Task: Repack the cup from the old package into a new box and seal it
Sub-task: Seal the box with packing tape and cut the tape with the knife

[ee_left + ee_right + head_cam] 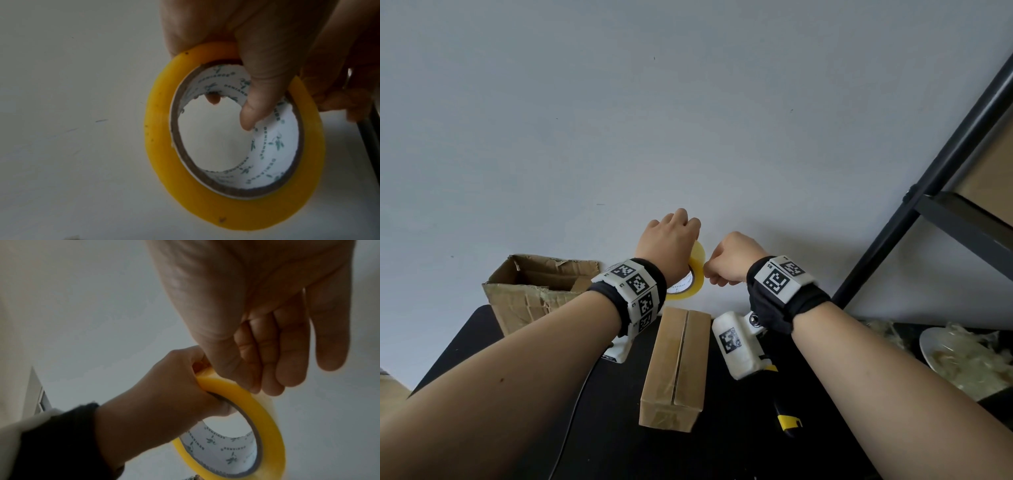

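Left hand: grip holds tape roll | right hand: grip pinches tape edge | closed box below both, on table

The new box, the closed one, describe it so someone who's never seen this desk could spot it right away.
Start at the black desk below the pale wall. Between the two forearms lies a long, narrow closed box, directly under the yellow tape roll held up by the left hand. Unlike the torn open carton to its left, its flaps are shut, meeting at a centre seam.

Black table with two boxes
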Demonstrator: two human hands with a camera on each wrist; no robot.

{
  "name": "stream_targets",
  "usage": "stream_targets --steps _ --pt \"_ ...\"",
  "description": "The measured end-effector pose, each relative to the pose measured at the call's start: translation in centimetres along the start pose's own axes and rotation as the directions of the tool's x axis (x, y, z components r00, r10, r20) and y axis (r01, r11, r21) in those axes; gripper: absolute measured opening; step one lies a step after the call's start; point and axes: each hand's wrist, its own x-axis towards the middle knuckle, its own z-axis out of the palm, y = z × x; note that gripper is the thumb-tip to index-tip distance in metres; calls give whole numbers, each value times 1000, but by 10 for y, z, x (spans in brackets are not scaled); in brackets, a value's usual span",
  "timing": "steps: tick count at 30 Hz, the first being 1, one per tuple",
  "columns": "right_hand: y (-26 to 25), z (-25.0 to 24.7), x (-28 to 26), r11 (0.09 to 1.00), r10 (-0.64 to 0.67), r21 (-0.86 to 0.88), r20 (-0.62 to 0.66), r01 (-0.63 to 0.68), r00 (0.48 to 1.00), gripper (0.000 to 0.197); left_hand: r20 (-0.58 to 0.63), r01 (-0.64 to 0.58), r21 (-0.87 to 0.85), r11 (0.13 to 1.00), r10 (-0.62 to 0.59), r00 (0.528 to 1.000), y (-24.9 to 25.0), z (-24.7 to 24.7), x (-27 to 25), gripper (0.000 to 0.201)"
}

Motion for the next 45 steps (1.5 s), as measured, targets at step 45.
stream_targets --steps 45 --pt "-4 18 -8 967 -143 -237 -183 97 973 15 72 269 -398 877 -263 962 -13 2 -12 33"
